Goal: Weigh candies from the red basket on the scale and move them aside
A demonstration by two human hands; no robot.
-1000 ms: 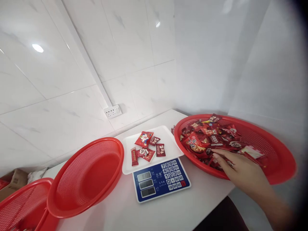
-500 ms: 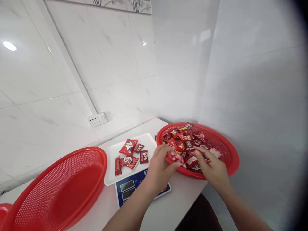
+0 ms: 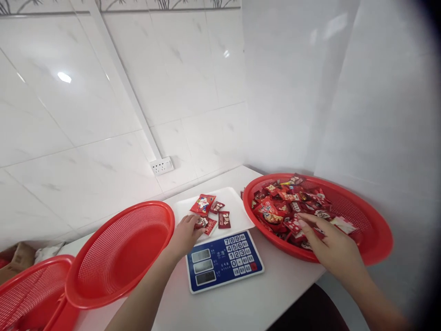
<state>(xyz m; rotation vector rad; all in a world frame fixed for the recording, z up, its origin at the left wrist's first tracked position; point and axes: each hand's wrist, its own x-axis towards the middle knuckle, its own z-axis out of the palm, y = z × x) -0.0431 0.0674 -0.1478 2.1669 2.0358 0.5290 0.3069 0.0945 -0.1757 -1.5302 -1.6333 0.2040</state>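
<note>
My left hand (image 3: 186,236) is over the white tray (image 3: 237,223) of the scale, its fingers curled down at a small wrapped candy (image 3: 202,222). What those fingers hold, if anything, is hidden. On the tray beside it lie a larger red packet (image 3: 203,203) and several small dark red candies (image 3: 224,219). My right hand (image 3: 327,243) is over the front of a red basket (image 3: 379,239) full of wrapped candies. Its thumb and forefinger are close together at the edge of a white-dotted packet (image 3: 292,225). The other fingers curl under the hand.
The blue scale panel (image 3: 223,262) with its keys and displays faces me. A red basket (image 3: 120,248) stands left of the scale, and another red basket (image 3: 31,280) is farther left, near a cardboard box (image 3: 19,259). Tiled walls close off the back, with a socket (image 3: 161,166).
My left hand has moved from the candy basket left to the tray, covering the long red candy there. My right hand stays over the basket. The view has shifted left.
</note>
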